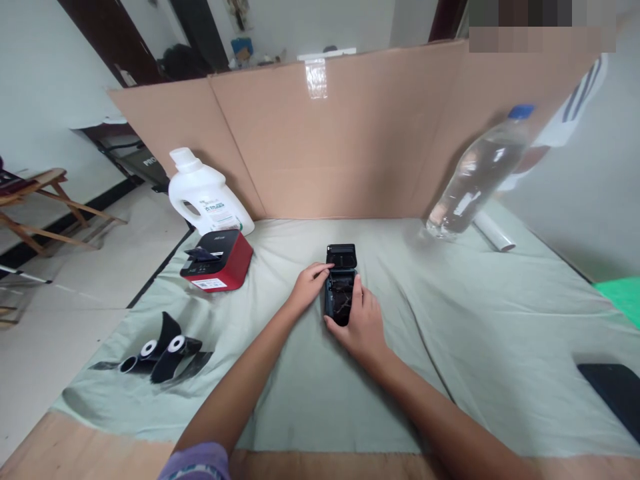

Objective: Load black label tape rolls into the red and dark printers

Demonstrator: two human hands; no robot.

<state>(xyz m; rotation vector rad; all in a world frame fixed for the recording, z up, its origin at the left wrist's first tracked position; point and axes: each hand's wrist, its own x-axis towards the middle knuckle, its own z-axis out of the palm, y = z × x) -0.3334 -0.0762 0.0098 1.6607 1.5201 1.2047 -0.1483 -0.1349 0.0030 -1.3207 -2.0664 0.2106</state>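
Observation:
A small black handheld device (pixel 341 303), which looks like a portable printer, lies on the cloth in front of me with its lid (pixel 341 255) flipped up at the far end. Its inside shows dark and glossy. My right hand (pixel 365 323) grips the body, thumb at the near left corner and fingers along the right side. At the upper left, my left hand (pixel 310 285) holds the device near the lid hinge, fingertips closed together on its edge. What lies under those fingertips is hidden.
Left are a red-and-black box-shaped machine (pixel 225 260), a white jug (pixel 207 193) and black film rolls (pixel 167 353) with white cores. A water bottle (pixel 480 173) leans against the cardboard screen (pixel 340 147), near a white tube (pixel 494 231). A black phone-like slab (pixel 613 393) lies right.

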